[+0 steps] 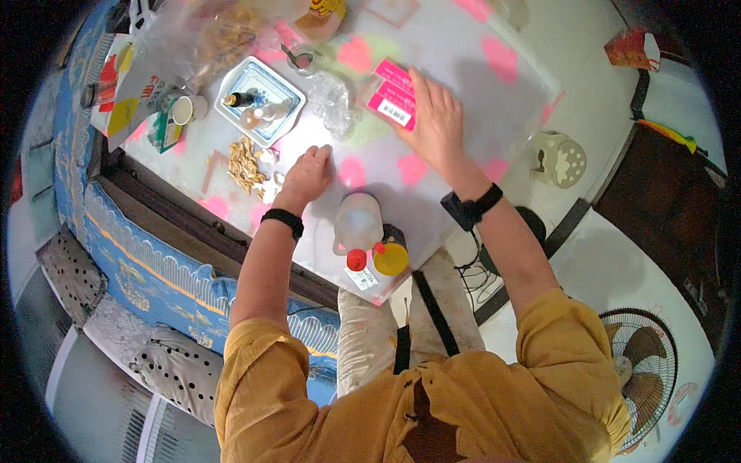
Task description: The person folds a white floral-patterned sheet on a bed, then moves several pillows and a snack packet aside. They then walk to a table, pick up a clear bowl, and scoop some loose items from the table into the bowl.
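My right hand [437,123] grips the right side of a flat pink pack [394,91] with a white barcode label, its fingers along the edge. The pack is over the far middle of the table. Lower and to the left, my left hand [310,176] rests on the tabletop with its fingers curled in; nothing shows in it, though its palm is hidden. A crumpled clear plastic bag [330,104] lies between the pack and a blue-and-white tray [296,94], which holds small bottles. Dried brown strips [244,164] lie left of my left hand.
Near the table's front edge stand a clear jug [358,220] with a red cap and a yellow-lidded jar [390,258]. A paper cup [187,110] and plastic bags [174,46] crowd the far left. A stool [559,160] and a fan [637,370] stand at the right.
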Available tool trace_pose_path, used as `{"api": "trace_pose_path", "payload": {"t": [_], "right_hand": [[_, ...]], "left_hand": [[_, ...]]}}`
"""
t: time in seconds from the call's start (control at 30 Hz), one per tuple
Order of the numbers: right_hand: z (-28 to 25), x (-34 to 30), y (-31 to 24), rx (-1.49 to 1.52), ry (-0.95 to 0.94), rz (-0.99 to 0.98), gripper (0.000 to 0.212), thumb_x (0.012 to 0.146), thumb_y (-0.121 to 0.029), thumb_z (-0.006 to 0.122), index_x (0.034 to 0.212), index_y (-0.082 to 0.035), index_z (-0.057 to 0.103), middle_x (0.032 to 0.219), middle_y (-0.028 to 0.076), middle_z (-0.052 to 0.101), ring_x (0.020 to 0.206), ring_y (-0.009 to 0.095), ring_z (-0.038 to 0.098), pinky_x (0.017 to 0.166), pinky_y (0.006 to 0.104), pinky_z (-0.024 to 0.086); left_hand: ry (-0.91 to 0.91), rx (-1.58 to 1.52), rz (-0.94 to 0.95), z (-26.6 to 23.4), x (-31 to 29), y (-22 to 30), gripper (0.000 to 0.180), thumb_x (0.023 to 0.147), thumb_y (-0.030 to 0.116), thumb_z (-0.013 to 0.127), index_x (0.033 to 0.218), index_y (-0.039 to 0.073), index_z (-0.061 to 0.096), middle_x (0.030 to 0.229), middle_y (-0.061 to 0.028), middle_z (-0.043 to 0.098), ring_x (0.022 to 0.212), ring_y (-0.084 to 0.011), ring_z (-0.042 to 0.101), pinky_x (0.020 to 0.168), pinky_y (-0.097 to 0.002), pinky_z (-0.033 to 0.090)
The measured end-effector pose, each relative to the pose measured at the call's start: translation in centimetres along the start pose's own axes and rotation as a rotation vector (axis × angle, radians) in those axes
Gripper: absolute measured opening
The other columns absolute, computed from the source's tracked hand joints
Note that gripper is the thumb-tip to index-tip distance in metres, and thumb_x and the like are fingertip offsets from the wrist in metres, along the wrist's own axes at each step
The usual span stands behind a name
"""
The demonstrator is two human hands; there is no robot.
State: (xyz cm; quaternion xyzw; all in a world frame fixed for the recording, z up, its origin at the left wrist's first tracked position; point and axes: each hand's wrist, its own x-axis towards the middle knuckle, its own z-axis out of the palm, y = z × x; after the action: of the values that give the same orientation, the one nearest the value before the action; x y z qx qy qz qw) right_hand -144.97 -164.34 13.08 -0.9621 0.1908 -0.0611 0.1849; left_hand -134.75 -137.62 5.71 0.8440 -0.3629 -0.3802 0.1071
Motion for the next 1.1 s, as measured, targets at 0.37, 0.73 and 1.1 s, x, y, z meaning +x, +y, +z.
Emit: {"api": "trace_pose_path", "payload": {"t": [0.37,0.73,1.1], "right_hand": [[2.5,7.6,0.4,-0.091,-0.105,-0.083,0.097,0.072,-0.033,0.081,0.153,-0.010,0.033,0.128,0.014,0.056,0.118,0.034,0.056,0.098,0.0512,0.045],[2.9,7.9,0.7,-0.020,-0.115,-0.150,0.114,0.068,-0.041,0.087,0.159,-0.015,0.023,0.148,0.021,0.041,0.135,0.039,0.043,0.109,0.0494,0.041],[1.8,7.2,2.4,0.128,-0.076,-0.146,0.102,0.075,-0.045,0.081,0.154,-0.007,0.030,0.146,0.022,0.044,0.131,0.042,0.047,0.111,0.0482,0.040]], "left_hand": [[0.123,-0.051,0.034,0.0,-0.8,0.0,0.040,0.079,0.008,0.068,0.117,0.009,0.053,0.100,-0.0177,0.058,0.096,-0.0395,0.062,0.083,-0.0467,0.053],[0.069,-0.049,-0.025,-0.2,-0.8,0.3,0.043,0.080,0.010,0.069,0.119,0.011,0.052,0.111,-0.0158,0.056,0.105,-0.0383,0.060,0.089,-0.0473,0.053],[-0.008,-0.148,0.205,-1.7,-0.4,-0.6,0.045,0.078,0.014,0.073,0.117,0.005,0.055,0.106,-0.0198,0.060,0.104,-0.0414,0.060,0.088,-0.0470,0.052]]}}
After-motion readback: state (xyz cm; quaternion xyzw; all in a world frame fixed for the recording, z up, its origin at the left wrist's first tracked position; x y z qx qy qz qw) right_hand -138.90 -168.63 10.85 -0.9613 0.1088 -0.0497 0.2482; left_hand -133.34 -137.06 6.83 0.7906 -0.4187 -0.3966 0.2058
